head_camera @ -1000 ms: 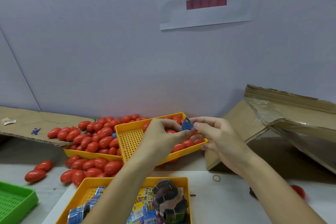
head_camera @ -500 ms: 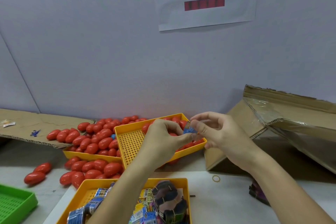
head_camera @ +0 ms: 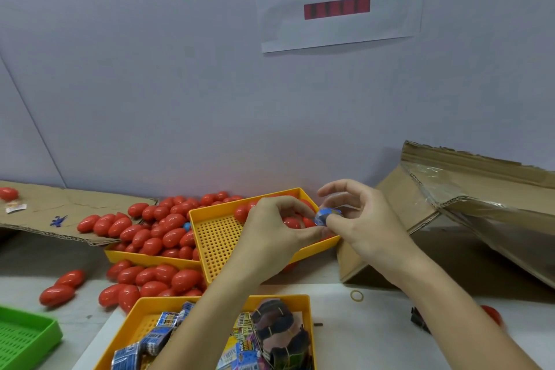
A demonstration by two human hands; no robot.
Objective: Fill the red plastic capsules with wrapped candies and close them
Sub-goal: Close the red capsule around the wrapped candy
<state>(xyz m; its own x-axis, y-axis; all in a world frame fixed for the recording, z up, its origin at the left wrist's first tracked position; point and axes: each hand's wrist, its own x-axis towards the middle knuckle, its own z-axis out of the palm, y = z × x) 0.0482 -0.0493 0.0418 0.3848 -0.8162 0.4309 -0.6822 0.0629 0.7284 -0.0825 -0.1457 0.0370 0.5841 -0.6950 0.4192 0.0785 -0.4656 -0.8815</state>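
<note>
My right hand (head_camera: 365, 227) pinches a blue wrapped candy (head_camera: 326, 216) between thumb and forefinger. My left hand (head_camera: 274, 236) is curled beside it, fingertips meeting the candy; a red capsule part seems to sit inside the fist but is mostly hidden. Both hands hover over a tilted yellow perforated tray (head_camera: 216, 237) holding a few red capsules (head_camera: 289, 222). A heap of red capsules (head_camera: 162, 230) lies to the left. A nearer yellow tray (head_camera: 132, 321) holds wrapped candies (head_camera: 156, 338) and banded bundles.
A green tray (head_camera: 24, 336) sits at the lower left. Flattened cardboard (head_camera: 66, 213) lies at the back left, and a torn cardboard box (head_camera: 468, 207) stands at the right. A rubber band (head_camera: 356, 295) lies on the white table. Loose capsules (head_camera: 58, 291) are scattered left.
The flat blue candy packet has been pressed into a folded wad between my fingertips. My right hand has lifted slightly, its fingers spreading.
</note>
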